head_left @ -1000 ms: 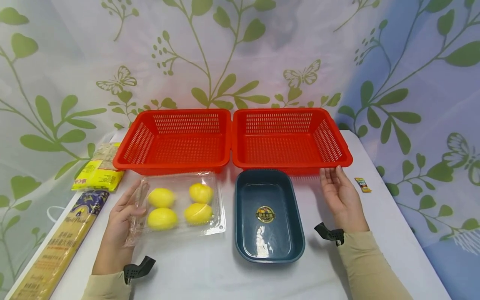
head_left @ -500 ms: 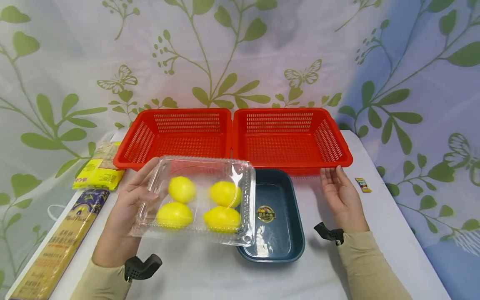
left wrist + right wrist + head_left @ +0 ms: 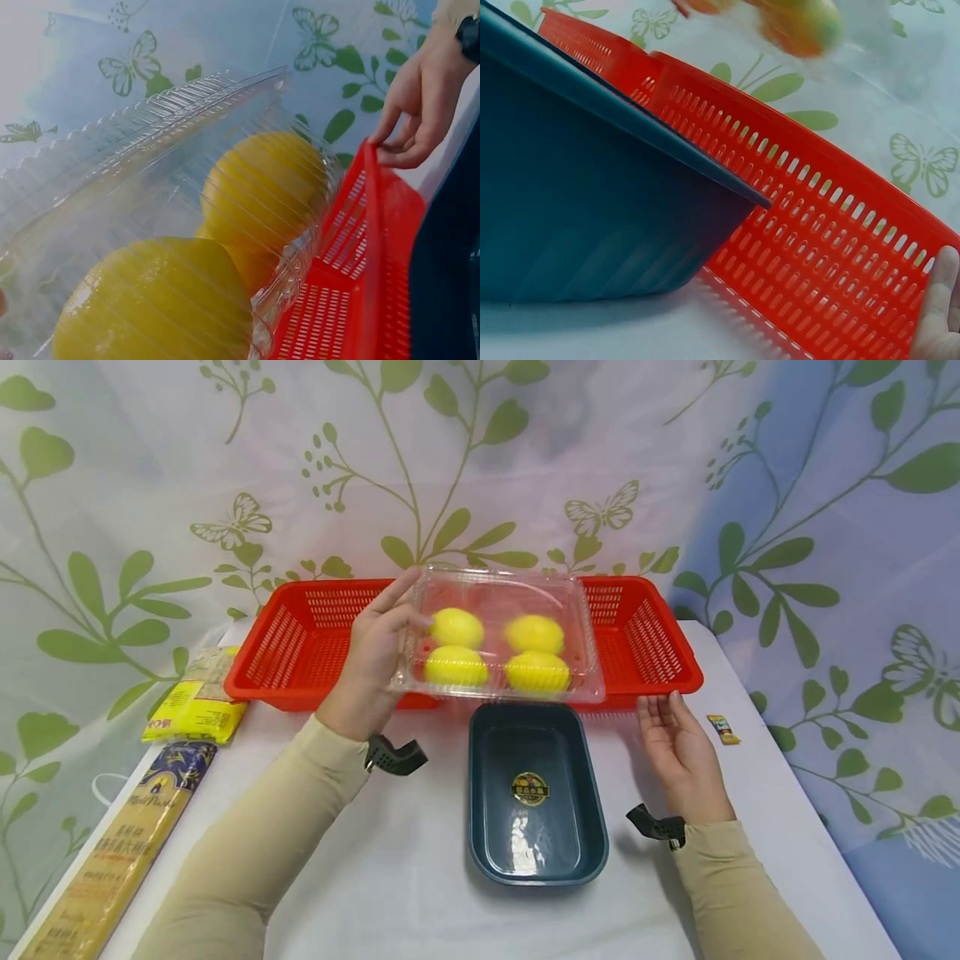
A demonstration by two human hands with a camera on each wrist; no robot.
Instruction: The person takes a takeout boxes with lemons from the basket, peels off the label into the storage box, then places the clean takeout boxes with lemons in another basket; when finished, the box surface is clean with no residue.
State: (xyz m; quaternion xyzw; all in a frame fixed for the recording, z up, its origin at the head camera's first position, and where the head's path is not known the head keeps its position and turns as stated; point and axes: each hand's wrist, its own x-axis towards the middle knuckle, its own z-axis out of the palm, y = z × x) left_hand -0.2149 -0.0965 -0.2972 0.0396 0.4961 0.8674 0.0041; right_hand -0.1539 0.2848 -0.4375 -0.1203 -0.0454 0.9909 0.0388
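Note:
My left hand grips the left edge of a clear plastic clamshell box with several lemons inside. In the head view the box is held up over the right red basket, its left end reaching over the inner edge of the left red basket. The left wrist view shows the lemons close up through the ribbed plastic. My right hand touches the right basket's front wall near its right corner, just under the rim, its palm turned up. In the right wrist view its fingers rest against the slotted wall.
A dark blue tray with a gold sticker sits in front of the right basket. Along the left table edge lie a yellow bag and a long pasta packet. A small wrapped snack lies at the right. A patterned curtain hangs behind.
My left hand has carried the clamshell box up and to the right, from the table at the left, past the blue tray, to above the right basket. My right hand has stayed in place.

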